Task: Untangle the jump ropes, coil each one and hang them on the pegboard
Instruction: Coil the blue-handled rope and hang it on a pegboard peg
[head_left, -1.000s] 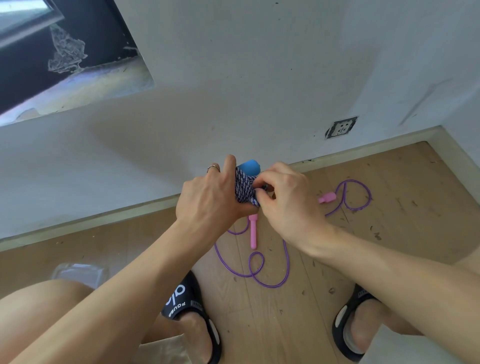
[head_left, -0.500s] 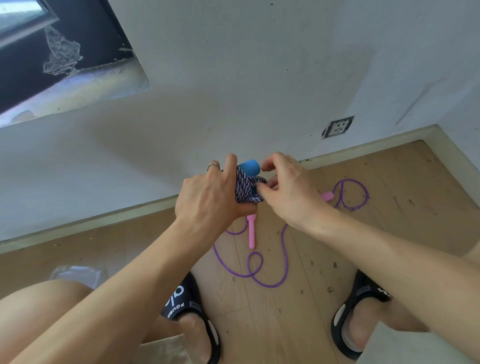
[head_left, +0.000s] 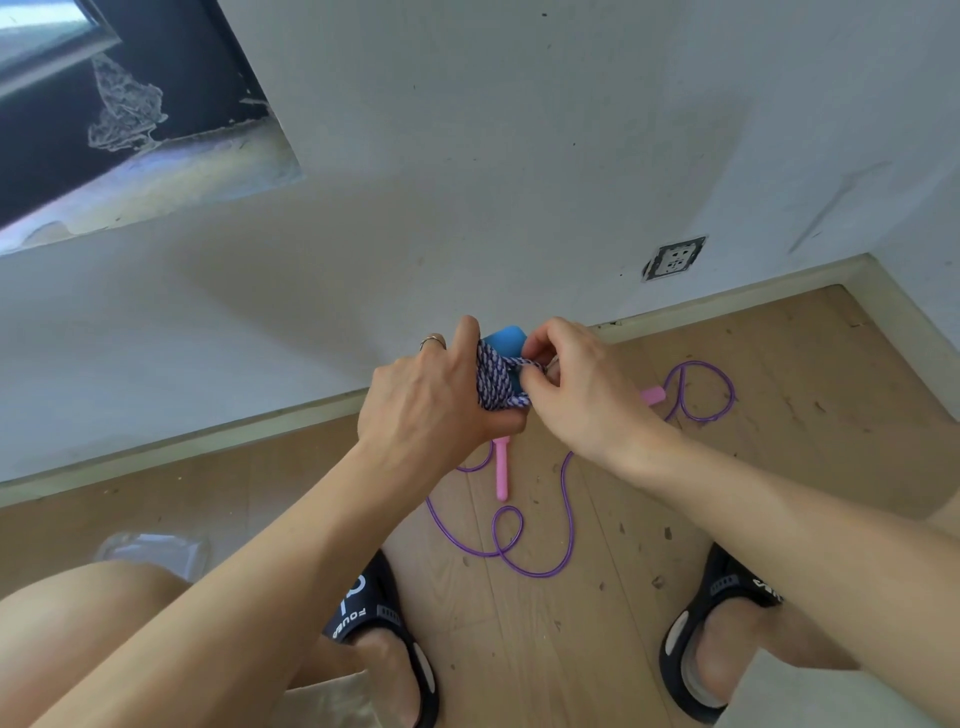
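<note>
Blue-handled braided jump rope coiled, gripped in left hand.
Right hand fingers pinch its strand; purple jump rope lies loose on floor below the fingers.

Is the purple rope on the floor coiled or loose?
Loose. The purple rope sprawls in open curves across the floor, pink handles apart, untouched by either hand.

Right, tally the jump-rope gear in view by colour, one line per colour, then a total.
Blue handles, in the left hand: 1
Purple-and-white braided ropes, wound on it, right hand pinching a strand: 1
Pink handles, on the floor: 2
Purple ropes, on the floor: 1
Total: 5
</note>
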